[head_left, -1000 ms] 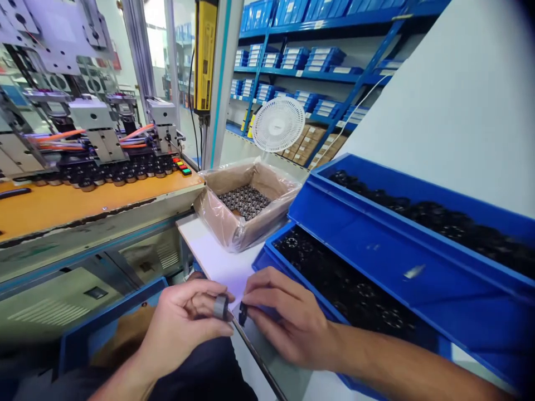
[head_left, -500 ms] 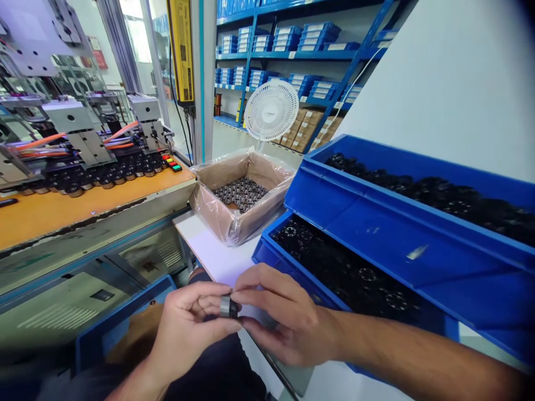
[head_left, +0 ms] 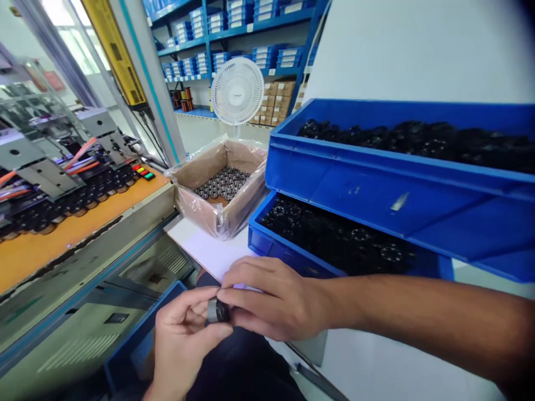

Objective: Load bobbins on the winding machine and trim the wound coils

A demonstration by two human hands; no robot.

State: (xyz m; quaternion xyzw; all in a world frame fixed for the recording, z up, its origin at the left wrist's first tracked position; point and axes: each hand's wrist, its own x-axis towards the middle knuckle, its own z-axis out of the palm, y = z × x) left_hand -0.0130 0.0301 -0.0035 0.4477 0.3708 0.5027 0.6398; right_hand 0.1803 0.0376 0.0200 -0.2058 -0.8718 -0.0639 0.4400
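A small round metal part with a black plastic end [head_left: 218, 310] is held between both hands, above my lap. My left hand [head_left: 184, 331] pinches its grey metal side between thumb and fingers. From the right, my right hand [head_left: 271, 301] closes on the black end, and its fingers partly cover it. The near blue bin [head_left: 292, 253], holding black plastic pieces, lies just beyond my right hand. A carton lined with clear plastic [head_left: 200, 210] stands farther forward, with many small metal parts inside.
A higher blue bin of black pieces [head_left: 334, 172] overlaps the near one at right. On the left is a machine with an orange worktop [head_left: 96, 220] bearing rows of round parts. A white fan [head_left: 237, 92] and blue shelving [head_left: 234, 33] stand behind.
The view has turned to the right, so the machine and carton sit farther left. The right fingers have drawn closer together around the part's black end. The left hand keeps its grip.
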